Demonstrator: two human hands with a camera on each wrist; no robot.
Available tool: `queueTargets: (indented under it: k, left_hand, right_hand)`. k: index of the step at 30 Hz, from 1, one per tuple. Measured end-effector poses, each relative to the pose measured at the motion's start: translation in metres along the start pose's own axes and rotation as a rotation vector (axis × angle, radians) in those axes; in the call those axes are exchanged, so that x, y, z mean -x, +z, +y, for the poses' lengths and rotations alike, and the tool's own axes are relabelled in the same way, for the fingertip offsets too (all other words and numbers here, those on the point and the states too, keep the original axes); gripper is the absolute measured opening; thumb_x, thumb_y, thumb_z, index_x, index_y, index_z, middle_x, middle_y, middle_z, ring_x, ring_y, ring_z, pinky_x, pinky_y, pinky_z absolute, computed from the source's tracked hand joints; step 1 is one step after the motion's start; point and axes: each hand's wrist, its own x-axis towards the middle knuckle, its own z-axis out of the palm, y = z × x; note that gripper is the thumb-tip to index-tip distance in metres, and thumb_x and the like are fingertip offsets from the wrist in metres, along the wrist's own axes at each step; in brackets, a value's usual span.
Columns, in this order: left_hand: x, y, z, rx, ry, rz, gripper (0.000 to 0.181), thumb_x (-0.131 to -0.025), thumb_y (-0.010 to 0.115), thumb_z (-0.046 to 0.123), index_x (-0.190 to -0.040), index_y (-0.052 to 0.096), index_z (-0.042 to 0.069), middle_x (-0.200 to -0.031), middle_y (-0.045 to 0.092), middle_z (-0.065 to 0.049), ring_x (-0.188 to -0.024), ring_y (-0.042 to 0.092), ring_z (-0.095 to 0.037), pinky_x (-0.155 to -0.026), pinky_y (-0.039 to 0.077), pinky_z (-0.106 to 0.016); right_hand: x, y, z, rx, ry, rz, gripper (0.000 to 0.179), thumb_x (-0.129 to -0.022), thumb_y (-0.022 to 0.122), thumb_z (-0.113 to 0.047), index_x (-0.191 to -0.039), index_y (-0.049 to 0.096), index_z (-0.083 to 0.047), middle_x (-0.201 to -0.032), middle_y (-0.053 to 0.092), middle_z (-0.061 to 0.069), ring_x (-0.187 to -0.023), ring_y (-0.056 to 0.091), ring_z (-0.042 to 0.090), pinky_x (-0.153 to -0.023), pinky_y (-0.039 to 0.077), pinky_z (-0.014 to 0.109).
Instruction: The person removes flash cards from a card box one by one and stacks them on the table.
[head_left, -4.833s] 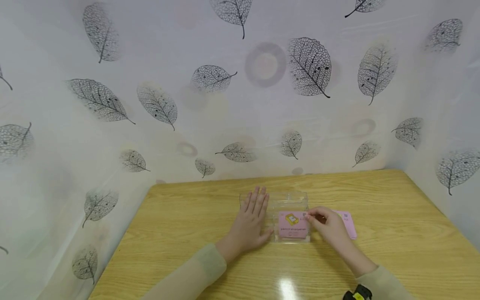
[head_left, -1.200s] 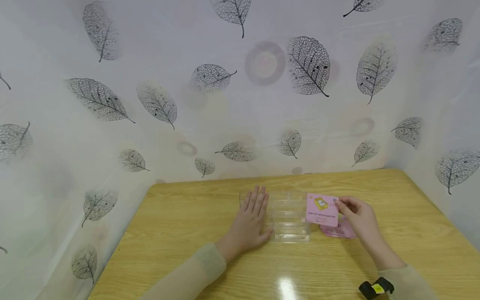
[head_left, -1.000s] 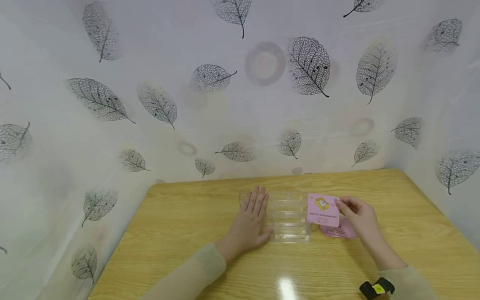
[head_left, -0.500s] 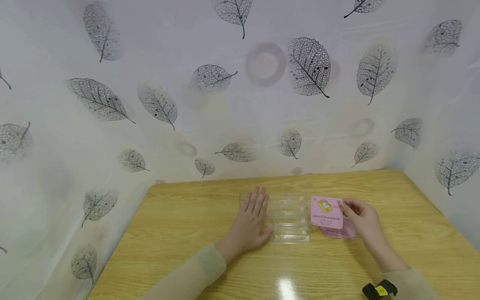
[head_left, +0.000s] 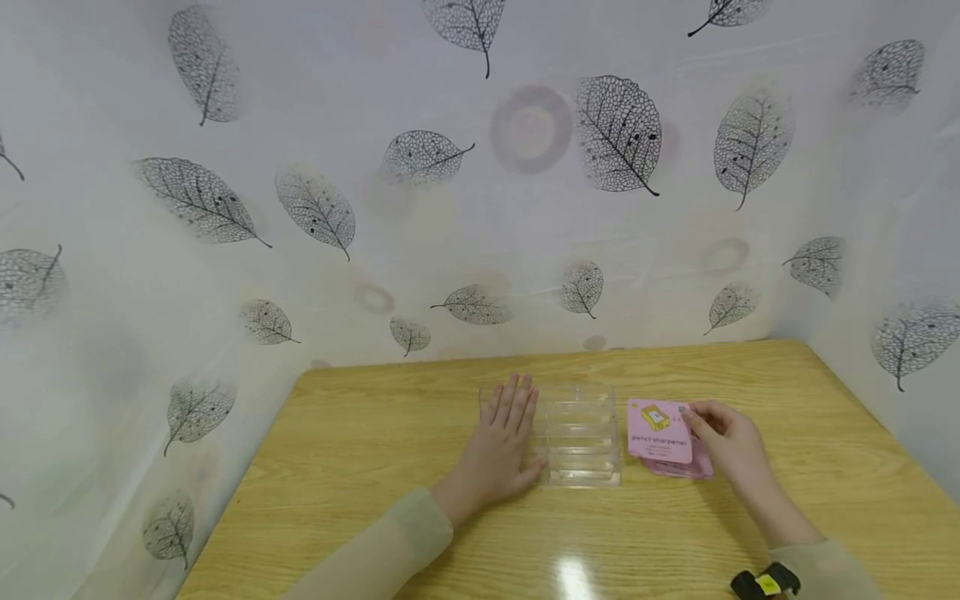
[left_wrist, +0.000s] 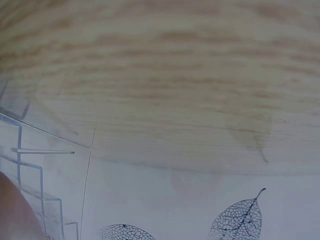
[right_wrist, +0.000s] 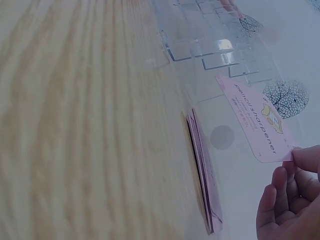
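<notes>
A pink card [head_left: 660, 432] printed "pencil sharpener" with a yellow sharpener picture is pinched at its upper right corner by my right hand [head_left: 729, 442]. The right wrist view shows thumb and fingers on that card [right_wrist: 260, 120], which hangs above a small stack of pink cards [right_wrist: 206, 175] on the table. In the head view the held card covers much of the stack [head_left: 681, 468]. My left hand [head_left: 497, 450] lies with straight fingers on the left part of a clear stepped plastic rack [head_left: 583, 437]. No card shows in the rack's visible steps.
The wooden table [head_left: 360, 467] spreads around the rack. Behind it stands a white backdrop [head_left: 450, 233] with a leaf print. A black strap [head_left: 765, 582] with a yellow patch is on the right wrist.
The pencil sharpener card was in the rack at first. My right hand has lifted it out, carried it right, and lowered it towards the stack. My left hand has stayed put.
</notes>
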Motion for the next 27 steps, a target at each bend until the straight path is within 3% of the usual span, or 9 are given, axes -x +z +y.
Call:
queueTargets:
  k: [11, 23, 27]
  left_hand:
    - [-0.001, -0.002, 0.001, -0.006, -0.005, -0.014, 0.100, -0.086, 0.023, 0.069, -0.149, -0.001, -0.005, -0.155, -0.007, -0.025, -0.144, 0.003, -0.041, -0.118, 0.005, -0.049]
    - [0.000, -0.003, 0.001, 0.011, -0.005, -0.016, 0.099, -0.086, 0.026, 0.068, -0.149, 0.001, -0.004, -0.156, -0.007, -0.025, -0.144, 0.001, -0.041, -0.118, 0.005, -0.049]
    - [0.000, -0.003, 0.001, 0.012, -0.008, -0.002, 0.099, -0.086, 0.027, 0.068, -0.149, 0.002, -0.004, -0.156, -0.003, -0.025, -0.144, 0.004, -0.041, -0.118, 0.005, -0.049]
  right_hand:
    - [-0.001, -0.002, 0.007, 0.051, 0.028, -0.005, 0.040, -0.096, 0.053, -0.029, -0.112, 0.061, 0.006, -0.103, 0.064, 0.019, -0.075, 0.048, -0.011, -0.061, 0.047, 0.010]
    - [-0.002, -0.003, 0.014, 0.045, -0.009, 0.023, 0.035, -0.095, 0.056, -0.024, -0.107, 0.063, 0.008, -0.087, 0.063, 0.007, -0.069, 0.048, -0.007, -0.056, 0.048, 0.015]
    - [-0.001, -0.005, 0.015, 0.045, -0.002, 0.008, 0.037, -0.095, 0.055, -0.026, -0.108, 0.062, 0.008, -0.088, 0.063, 0.009, -0.069, 0.049, -0.005, -0.056, 0.049, 0.017]
